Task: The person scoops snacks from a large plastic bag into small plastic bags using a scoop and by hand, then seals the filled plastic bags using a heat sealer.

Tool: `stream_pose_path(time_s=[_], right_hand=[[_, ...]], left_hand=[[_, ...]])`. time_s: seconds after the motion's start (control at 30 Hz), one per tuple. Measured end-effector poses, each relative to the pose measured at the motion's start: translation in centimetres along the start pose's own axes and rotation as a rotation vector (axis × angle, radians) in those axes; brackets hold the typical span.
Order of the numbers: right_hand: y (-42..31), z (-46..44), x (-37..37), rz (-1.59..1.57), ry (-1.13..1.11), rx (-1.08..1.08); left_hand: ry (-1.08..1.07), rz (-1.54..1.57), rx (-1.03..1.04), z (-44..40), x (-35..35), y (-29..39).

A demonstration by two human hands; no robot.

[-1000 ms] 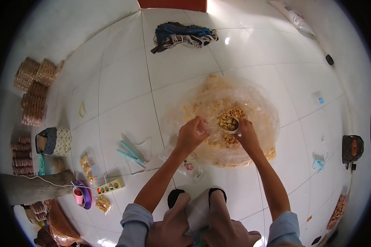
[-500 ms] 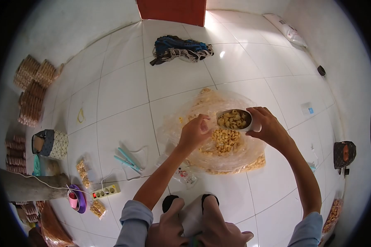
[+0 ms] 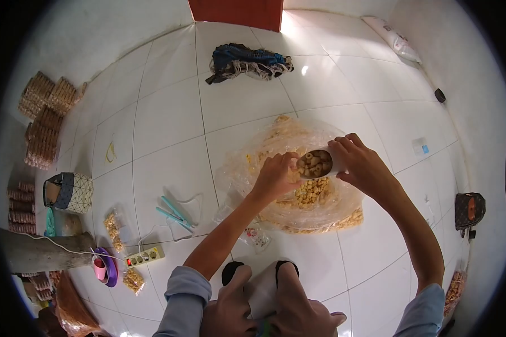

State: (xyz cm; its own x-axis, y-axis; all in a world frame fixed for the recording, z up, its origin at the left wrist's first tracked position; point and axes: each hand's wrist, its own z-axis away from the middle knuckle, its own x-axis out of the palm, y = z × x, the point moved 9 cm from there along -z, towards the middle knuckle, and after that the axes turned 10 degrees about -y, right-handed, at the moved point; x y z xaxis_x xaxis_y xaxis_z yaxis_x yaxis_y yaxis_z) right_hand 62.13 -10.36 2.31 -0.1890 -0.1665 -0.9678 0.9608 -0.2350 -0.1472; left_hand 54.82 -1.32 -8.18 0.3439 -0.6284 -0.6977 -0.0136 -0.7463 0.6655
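Observation:
My right hand [image 3: 362, 163] is wrapped round a white cup [image 3: 336, 160], tipped on its side with its mouth facing left. Short, ring-shaped macaroni snacks [image 3: 315, 164] fill the cup's mouth. At the left rim, the fingers of my left hand [image 3: 276, 177] are closed on what looks like a thin clear plastic bag, mostly hidden by the hand. Both hands are above a large, opened clear sack [image 3: 343, 199] on the floor. More yellow macaroni snacks [image 3: 312, 194] lie inside it, below the cup.
Left of my legs are a power strip [image 3: 144, 258], a turquoise hair-straightener-like tool [image 3: 175, 212] and filled snack packs [image 3: 114, 231]. Stacked packs [image 3: 42, 137] line the left wall. A blue-black cloth bundle [image 3: 247, 60] lies ahead; a brown bag [image 3: 469, 210] sits at right.
My right hand has shifted slightly up and tilted the cup more toward the left. My left hand has moved right, closer against the cup's mouth.

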Motion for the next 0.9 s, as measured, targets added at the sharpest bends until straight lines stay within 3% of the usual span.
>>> stream_pose_path(time_s=[0.3,0.47,0.63,0.9], right_hand=[[-1.6,0.5,-2.2,0.26,0.172,-0.096],[-1.7,0.4,-2.0,0.251,0.191,-0.101],[-1.7,0.3,-1.7,0.271,0.201,-0.105],[-1.9,0.3,-2.4,0.319,0.238,-0.087]], left_hand=[[0.009,0.031,-0.025,-0.5,0.4,0.0],[0.06,-0.001,-0.027,-0.2,0.2,0.1],[-0.027,0.19,-0.143,0.0,1.6,-1.7],[-0.073,0.159,-0.201,0.0,1.7,-1.7]])
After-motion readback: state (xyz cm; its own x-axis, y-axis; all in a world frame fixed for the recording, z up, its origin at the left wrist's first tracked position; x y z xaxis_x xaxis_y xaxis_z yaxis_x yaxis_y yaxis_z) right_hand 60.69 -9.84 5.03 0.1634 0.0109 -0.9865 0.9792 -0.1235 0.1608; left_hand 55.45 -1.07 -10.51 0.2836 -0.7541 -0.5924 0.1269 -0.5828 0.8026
